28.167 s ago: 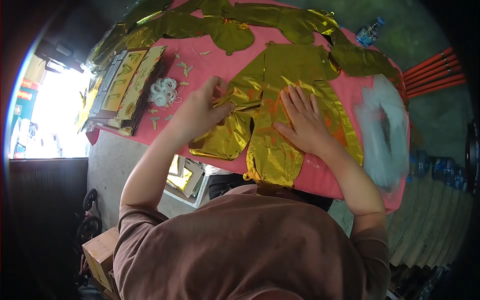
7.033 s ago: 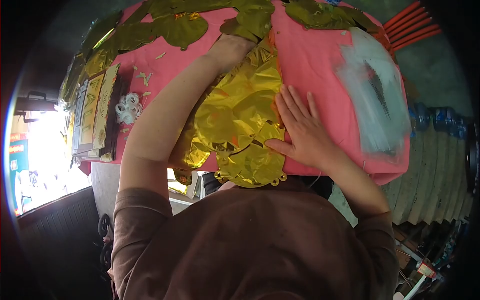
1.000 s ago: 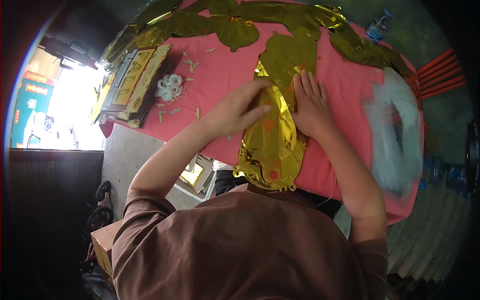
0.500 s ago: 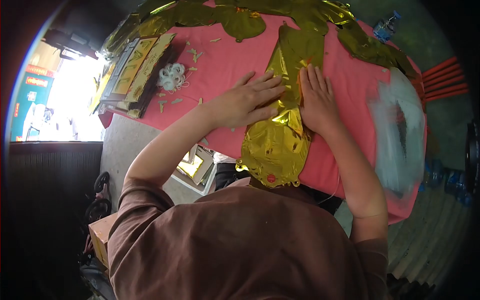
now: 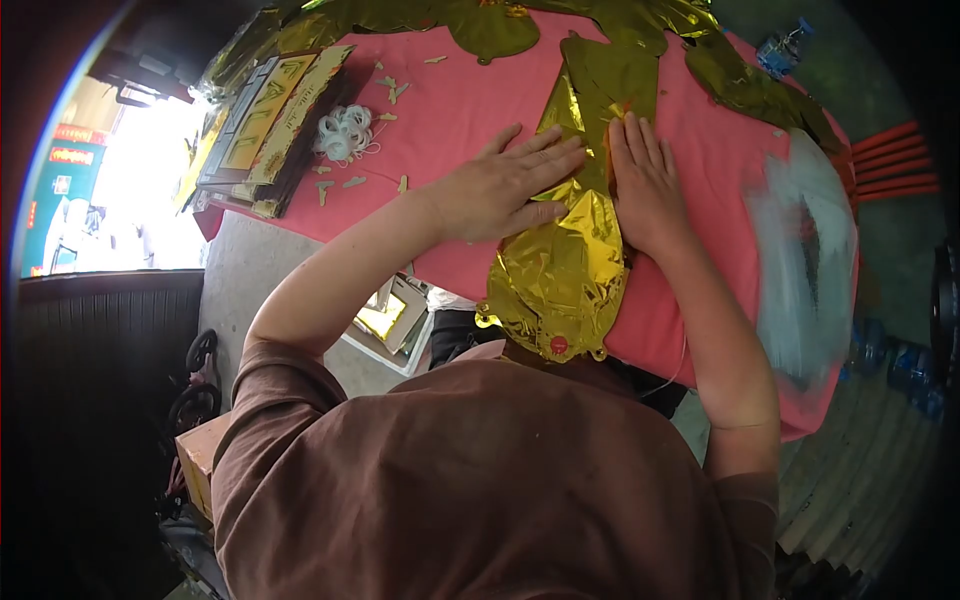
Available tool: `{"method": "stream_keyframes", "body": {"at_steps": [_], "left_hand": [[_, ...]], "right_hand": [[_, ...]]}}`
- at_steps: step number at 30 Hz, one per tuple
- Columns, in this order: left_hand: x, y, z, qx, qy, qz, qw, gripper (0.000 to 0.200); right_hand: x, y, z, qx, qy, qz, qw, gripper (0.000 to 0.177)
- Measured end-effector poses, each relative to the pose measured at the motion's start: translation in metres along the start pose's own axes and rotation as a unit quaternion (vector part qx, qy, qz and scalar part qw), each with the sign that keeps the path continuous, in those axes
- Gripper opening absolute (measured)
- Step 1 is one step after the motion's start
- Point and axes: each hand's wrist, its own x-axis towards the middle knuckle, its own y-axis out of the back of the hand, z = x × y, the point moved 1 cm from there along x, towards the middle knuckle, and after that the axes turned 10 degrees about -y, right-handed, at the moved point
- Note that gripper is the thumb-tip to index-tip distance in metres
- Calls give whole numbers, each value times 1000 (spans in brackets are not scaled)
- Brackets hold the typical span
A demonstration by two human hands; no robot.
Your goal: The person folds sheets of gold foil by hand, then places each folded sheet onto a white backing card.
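A gold foil balloon (image 5: 560, 285), creased and mostly flat, stretches over the pink tablecloth (image 5: 440, 100) to the table's near edge. A small red spot shows at its near end. My left hand (image 5: 500, 187) lies palm down with fingers spread, their tips resting on the balloon's left side. On the opposite edge, my right hand (image 5: 645, 185) is laid flat, fingers stretched away from me. Neither hand grips anything.
More gold foil balloons (image 5: 490, 30) line the far edge. At left are printed packets (image 5: 270, 125), a white ribbon bundle (image 5: 345, 133) and several small pale pieces (image 5: 398, 92). Clear plastic (image 5: 805, 270) lies at right; a water bottle (image 5: 783, 50) is beyond. Below the table sits a white bin (image 5: 395, 330).
The view has shifted slightly. My left hand has moved slightly, with its thumb and fingers held differently on the foil. The near part of the balloon looks more wrinkled; my right hand remains flat beside it.
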Motion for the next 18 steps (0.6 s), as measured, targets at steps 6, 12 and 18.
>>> {"method": "stream_keyframes", "body": {"at_steps": [6, 12, 18], "left_hand": [[2, 8, 7, 34, -7, -46, 998, 66], [1, 8, 4, 55, -34, -45, 997, 66], [-9, 13, -1, -45, 49, 71, 995, 57]], "right_hand": [[4, 0, 1, 30, -20, -14, 999, 60], [5, 2, 0, 48, -43, -49, 997, 63], [4, 4, -3, 15, -33, -40, 999, 68]]}}
